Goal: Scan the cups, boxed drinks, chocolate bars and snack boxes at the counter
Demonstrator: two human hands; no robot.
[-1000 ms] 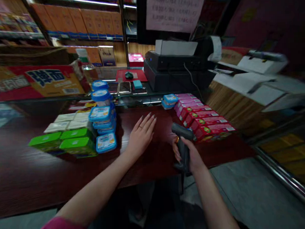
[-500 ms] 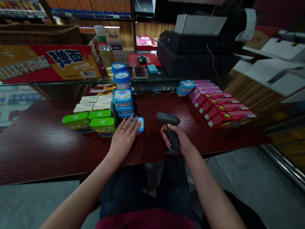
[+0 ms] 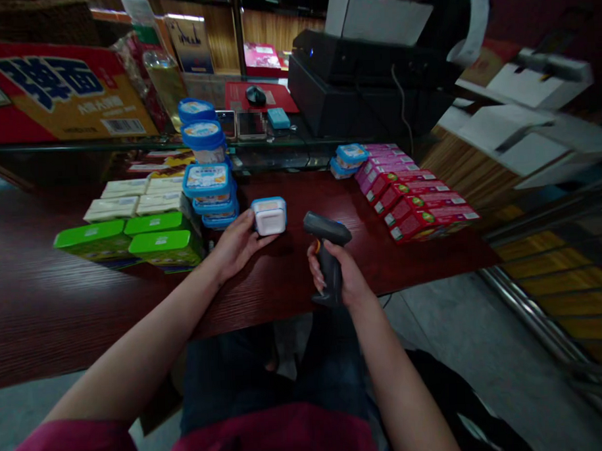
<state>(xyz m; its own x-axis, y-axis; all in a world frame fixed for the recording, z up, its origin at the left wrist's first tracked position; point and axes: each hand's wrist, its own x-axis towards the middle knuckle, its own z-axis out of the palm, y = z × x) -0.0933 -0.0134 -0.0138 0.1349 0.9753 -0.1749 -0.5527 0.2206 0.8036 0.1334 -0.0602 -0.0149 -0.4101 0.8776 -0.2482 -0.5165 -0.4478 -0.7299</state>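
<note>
My left hand [image 3: 238, 246] grips a small plastic tub [image 3: 270, 217] with a blue rim, tipped so that its white underside faces me. In my right hand [image 3: 340, 271] is a dark barcode scanner [image 3: 328, 238], held by its handle with the head pointing left toward the tub. A stack of blue-lidded tubs [image 3: 208, 183] stands just beyond my left hand. To the left of that hand are several green-topped packs [image 3: 166, 243] and pale cream boxes [image 3: 117, 208].
Red boxes [image 3: 423, 211] and pink boxes [image 3: 387, 162] line the table's right side, beside two blue-lidded tubs [image 3: 350, 156]. Behind is a glass shelf with a black machine [image 3: 350, 92], a mouse [image 3: 255, 95], a bottle [image 3: 165, 82] and a large noodle carton [image 3: 64, 89].
My left hand has picked up the tub it lay on and turned it, showing its white underside. The scanner stays in my right hand. The view has shifted right and downward.
</note>
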